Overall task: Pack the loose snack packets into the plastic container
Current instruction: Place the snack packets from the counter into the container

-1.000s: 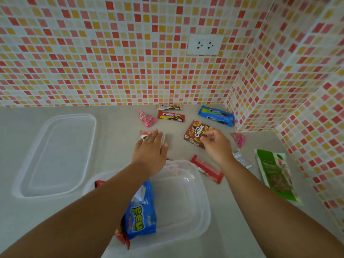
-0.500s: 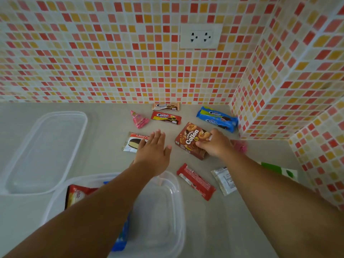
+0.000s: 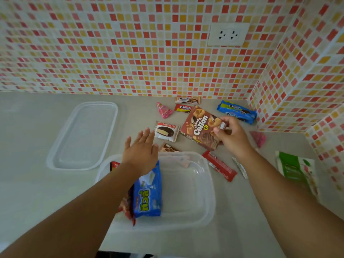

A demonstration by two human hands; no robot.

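The right hand [image 3: 232, 136], in the middle right of the frame, holds the brown Collon box [image 3: 200, 127] by its right edge, with the thumb and fingers pinching it; the box is tilted and seems lifted a little from the counter [image 3: 28, 183], though how high I cannot tell. The left hand [image 3: 141, 153] is in the centre, flat with the fingers spread and straight, holding nothing, above the far rim of the plastic container [image 3: 186, 192]. The container stands in the lower middle of the frame, and inside it, at its left side, lie a blue packet [image 3: 148, 194] and a red packet [image 3: 127, 205] partly under it. The lid [image 3: 83, 135] lies to the upper left of the container. Loose on the counter are a white pie packet [image 3: 166, 132] between the two hands, a pink packet [image 3: 163, 110], two small Cream-O packets [image 3: 188, 100] near the wall, a blue cookie packet [image 3: 236, 111] in the corner, a red bar [image 3: 220, 166] just right of the container, and a green packet [image 3: 296, 170] at the right edge.
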